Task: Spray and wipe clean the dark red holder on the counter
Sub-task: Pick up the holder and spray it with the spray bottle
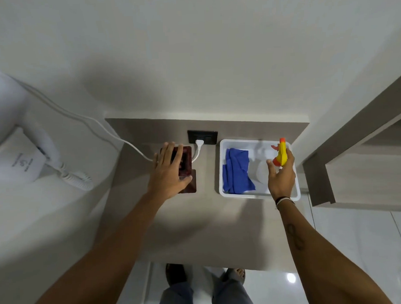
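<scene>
The dark red holder (pixel 185 162) stands on the counter (pixel 197 215) below the wall socket. My left hand (pixel 167 171) wraps it from the left, fingers over its top and thumb on its near side. A dark red mat (pixel 191 185) lies under it. At the right, a white tray (pixel 260 195) holds a blue cloth (pixel 236 171) and a white spray bottle (pixel 261 172) with a yellow and orange trigger head (pixel 282 154). My right hand (pixel 282 174) is around the bottle's neck just under that head, inside the tray.
A black socket (pixel 202 137) on the wall carries a white plug (pixel 199 144) whose cable runs left to a wall-mounted white hair dryer (pixel 42 155). A wooden shelf unit (pixel 359 160) juts out on the right. My feet (pixel 206 276) show below the counter's front edge.
</scene>
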Motion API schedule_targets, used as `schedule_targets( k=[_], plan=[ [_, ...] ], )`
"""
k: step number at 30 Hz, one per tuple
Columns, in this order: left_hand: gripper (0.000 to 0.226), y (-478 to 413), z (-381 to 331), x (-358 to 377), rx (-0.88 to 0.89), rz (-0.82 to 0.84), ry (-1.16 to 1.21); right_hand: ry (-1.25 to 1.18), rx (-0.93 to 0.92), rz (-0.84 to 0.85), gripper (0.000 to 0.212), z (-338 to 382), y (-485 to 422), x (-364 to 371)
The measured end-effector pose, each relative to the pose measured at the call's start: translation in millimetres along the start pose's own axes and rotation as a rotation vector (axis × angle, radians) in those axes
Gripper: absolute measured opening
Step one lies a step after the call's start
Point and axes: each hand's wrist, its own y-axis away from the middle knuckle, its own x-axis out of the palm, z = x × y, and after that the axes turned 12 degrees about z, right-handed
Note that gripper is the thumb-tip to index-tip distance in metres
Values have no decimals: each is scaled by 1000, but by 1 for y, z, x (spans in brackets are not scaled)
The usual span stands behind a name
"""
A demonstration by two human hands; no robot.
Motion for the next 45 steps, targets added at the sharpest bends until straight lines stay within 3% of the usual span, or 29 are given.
schedule_targets(
  k=[7,14,17,20,24,27,36,45],
  plan=[
    [109,-5,-1,-26,-27,70,155,-53,77,-53,45,-1,-21,-1],
    [110,12,48,-24,119,86,334,-251,-80,-219,33,40,0,-18],
    [109,21,73,-20,146,81,449,-437,-32,-105,49,54,30,-13],
    [109,26,96,-18,171,73,479,-474,-23,177,45,64,68,8],
    [110,28,112,-16,204,103,485,-161,-44,586,46,78,109,46],
    [109,25,116,-16,243,110,491,-79,-94,741,51,90,131,77],
    [112,20,119,-20,340,128,500,-107,-86,699,44,108,138,141],
    [119,18,123,-18,360,167,450,-2,-60,670,47,95,138,145]
  ],
)
